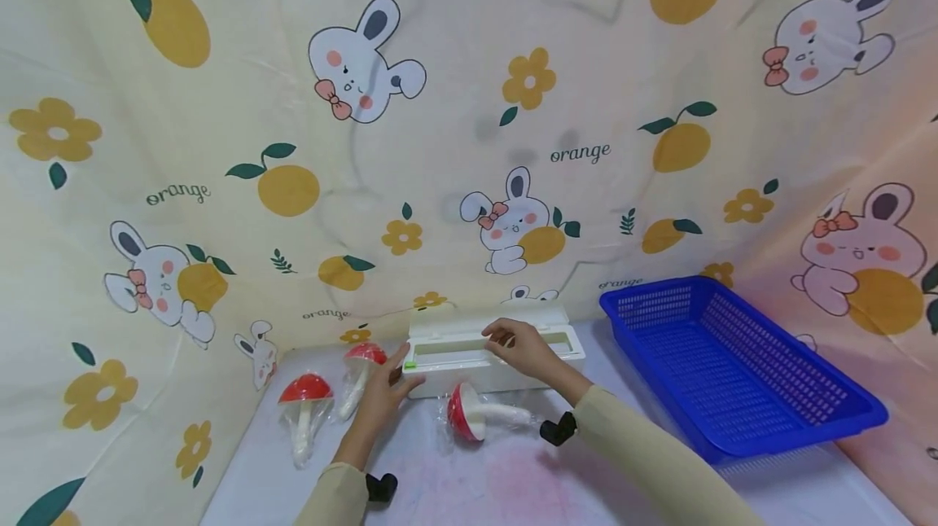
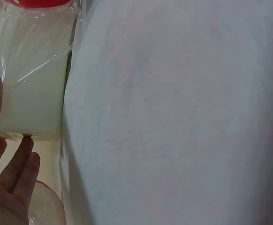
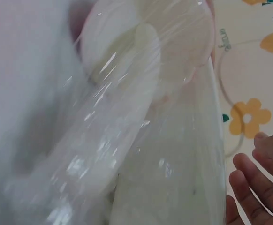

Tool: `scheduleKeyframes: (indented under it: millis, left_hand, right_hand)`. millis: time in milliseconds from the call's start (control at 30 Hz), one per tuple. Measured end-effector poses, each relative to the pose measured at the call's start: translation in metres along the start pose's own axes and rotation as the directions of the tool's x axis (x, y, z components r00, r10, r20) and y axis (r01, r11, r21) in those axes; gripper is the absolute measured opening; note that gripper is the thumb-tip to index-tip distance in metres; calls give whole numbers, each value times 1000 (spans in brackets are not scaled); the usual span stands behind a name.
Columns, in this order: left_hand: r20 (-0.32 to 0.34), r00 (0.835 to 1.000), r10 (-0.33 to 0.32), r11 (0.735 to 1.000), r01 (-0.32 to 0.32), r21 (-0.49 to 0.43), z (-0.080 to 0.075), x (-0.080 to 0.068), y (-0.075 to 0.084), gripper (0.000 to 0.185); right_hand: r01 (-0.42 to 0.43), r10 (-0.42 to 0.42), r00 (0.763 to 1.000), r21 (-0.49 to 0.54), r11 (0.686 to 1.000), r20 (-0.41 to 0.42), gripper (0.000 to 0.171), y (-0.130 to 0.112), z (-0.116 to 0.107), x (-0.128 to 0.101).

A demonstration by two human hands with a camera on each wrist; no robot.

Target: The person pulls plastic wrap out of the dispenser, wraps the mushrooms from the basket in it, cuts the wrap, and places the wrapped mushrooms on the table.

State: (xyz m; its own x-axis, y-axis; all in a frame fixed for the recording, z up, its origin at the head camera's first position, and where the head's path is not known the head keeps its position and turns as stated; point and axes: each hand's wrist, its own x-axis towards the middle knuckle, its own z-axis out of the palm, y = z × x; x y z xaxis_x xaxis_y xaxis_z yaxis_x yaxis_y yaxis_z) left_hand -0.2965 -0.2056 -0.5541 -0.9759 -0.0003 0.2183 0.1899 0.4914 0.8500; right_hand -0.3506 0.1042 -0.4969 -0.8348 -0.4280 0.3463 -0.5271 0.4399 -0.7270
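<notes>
A long white cling film dispenser (image 1: 469, 382) lies at the back of the table with its lid (image 1: 498, 316) raised. My left hand (image 1: 379, 396) holds its left end, thumb on the front; fingertips also show against that end in the left wrist view. Over the dispenser's slot, my right hand (image 1: 522, 351) has its fingers bent downward. Those fingers (image 3: 254, 183) look loosely curved and apart in the right wrist view, with nothing visible between them. In front lies a red-capped toy mushroom (image 1: 469, 412) in clear plastic, its stem pointing right.
Two more wrapped red mushrooms stand left of my left hand: one nearer (image 1: 304, 412) and one farther back (image 1: 359, 375). A blue plastic basket (image 1: 733, 440) sits on the right side of the white-covered table (image 1: 469, 493). Patterned cloth (image 1: 454, 135) hangs behind everything.
</notes>
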Motion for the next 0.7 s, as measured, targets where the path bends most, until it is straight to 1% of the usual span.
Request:
scheduleKeyframes:
  millis: [133,167,233,333,467,600,700]
  left_hand:
    - [7,1000,-23,1000,23,-7,0,1,-3,81]
    - [8,1000,-18,1000,18,-4,0,1,-3,81]
    - [12,1000,-26,1000,26,-13,0,1,-4,82]
    - [17,998,-53,998,53,-18,0,3,-5,83]
    - [9,999,-43,999,43,-19,1,4,-7,81]
    - [5,1000,3,999,-3,-32,1,5,-9,78]
    - [8,1000,10,999,-10,-37,1,5,-9,77]
  right_hand:
    - [-8,8,1000,22,1000,25,16,-2,9,11]
    - [-12,12,999,30,999,30,16,-3,11,13]
    - [-12,11,999,37,999,38,16,-5,16,18]
    - [-26,24,998,48,999,54,17,-10,22,25]
    - [-27,22,996,52,998,83,18,-17,33,31]
    - [-29,22,994,62,998,103,16,-24,44,34]
    - [-30,22,993,64,998,116,17,-28,53,36]
